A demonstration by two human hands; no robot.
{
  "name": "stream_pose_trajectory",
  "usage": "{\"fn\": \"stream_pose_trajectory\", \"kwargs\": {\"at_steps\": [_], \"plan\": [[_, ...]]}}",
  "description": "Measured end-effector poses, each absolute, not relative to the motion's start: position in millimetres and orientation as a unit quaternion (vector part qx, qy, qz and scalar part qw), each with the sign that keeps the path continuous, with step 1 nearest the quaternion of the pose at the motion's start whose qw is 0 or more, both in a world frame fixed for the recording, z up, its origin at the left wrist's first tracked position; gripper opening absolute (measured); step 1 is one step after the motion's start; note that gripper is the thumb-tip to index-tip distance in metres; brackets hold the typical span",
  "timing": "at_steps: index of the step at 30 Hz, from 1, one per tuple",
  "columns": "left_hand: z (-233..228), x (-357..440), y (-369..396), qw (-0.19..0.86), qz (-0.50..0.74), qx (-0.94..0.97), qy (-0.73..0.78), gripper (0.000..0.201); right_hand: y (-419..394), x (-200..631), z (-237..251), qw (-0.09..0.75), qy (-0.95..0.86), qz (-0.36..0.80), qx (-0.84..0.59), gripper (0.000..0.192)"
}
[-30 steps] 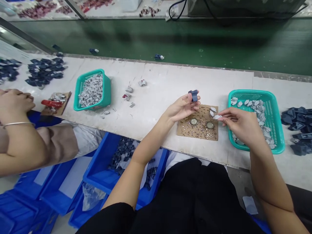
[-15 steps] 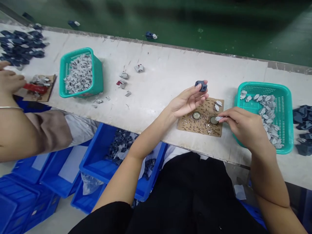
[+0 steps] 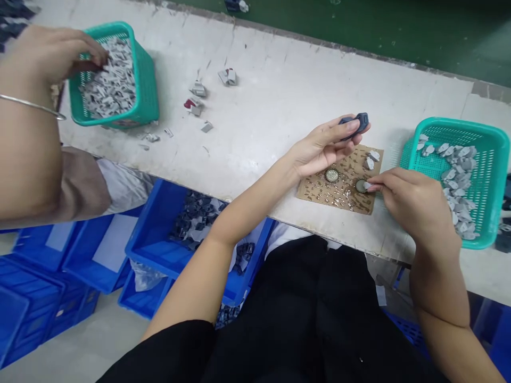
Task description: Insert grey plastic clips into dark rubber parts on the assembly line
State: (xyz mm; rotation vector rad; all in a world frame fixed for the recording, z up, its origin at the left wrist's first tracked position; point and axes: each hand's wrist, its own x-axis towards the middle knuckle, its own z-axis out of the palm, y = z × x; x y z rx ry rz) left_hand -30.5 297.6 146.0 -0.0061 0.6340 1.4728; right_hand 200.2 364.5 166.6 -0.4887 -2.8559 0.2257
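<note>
Left hand (image 3: 319, 149) pinches a small dark blue-grey moulded plastic piece (image 3: 356, 123) between thumb and fingertips, raised above the far edge of a brown cardboard square (image 3: 315, 187). Piece is blocky with rounded ends; long axis runs roughly left-right, right end tipped slightly away. No readable writing on it. Right hand (image 3: 411, 205), fingers together, clamps a small pale grey plastic tab (image 3: 367, 185) at the cardboard's right side, just beside a round metal disc (image 3: 361, 185). Teal plastic mesh basket (image 3: 495, 159) of grey tabs sits right of the cardboard. At far left, a co-worker's hand (image 3: 51, 53) reaches into a second teal basket (image 3: 146, 80).
</note>
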Motion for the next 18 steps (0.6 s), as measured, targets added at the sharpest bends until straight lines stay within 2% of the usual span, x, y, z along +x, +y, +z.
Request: {"fn": "stream_pose_trajectory", "kwargs": {"at_steps": [7, 11, 14, 18], "plan": [[146, -27, 300, 0.704, 0.670, -0.108, 0.210, 0.048, 363, 199, 167, 0.118, -0.982, 0.031, -0.146, 0.023], [144, -26, 299, 0.708, 0.660, -0.042, 0.249, 0.047, 364, 199, 165, 0.104, -0.982, 0.018, -0.154, 0.023], [143, -25, 299, 0.698, 0.646, 0.062, 0.304, 0.045, 364, 197, 165, 0.138, -0.979, 0.032, -0.148, 0.021], [145, -22, 295, 0.680, 0.638, 0.128, 0.338, 0.040, 359, 193, 175, 0.241, -0.950, 0.092, -0.174, 0.021]]}}
